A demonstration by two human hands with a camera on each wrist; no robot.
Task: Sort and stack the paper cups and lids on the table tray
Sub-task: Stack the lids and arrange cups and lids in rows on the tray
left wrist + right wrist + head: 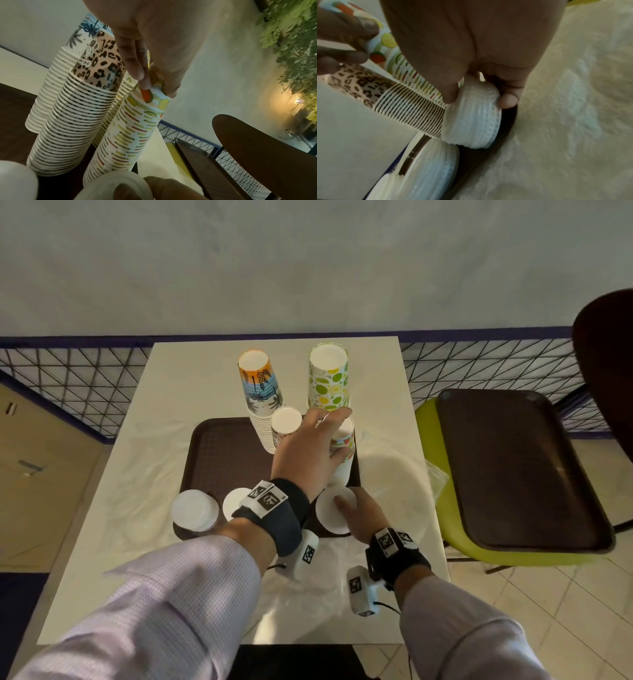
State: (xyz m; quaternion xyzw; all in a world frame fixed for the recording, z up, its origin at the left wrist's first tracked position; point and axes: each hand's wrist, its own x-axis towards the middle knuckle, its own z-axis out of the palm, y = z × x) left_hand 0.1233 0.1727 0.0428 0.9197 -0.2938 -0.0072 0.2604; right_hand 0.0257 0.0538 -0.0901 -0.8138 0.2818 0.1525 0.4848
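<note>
Right hand (481,56) gripping lid stack (471,119), left hand (154,40) pinching fruit-print cup (152,94), leopard print wrist-only

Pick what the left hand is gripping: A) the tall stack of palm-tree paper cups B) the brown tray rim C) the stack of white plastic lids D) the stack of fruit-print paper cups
D: the left hand pinches the top of the stack of fruit-print paper cups, fingers curled round it.

The left hand (310,453) hides most of the fruit-print cup stack (343,451).
</note>
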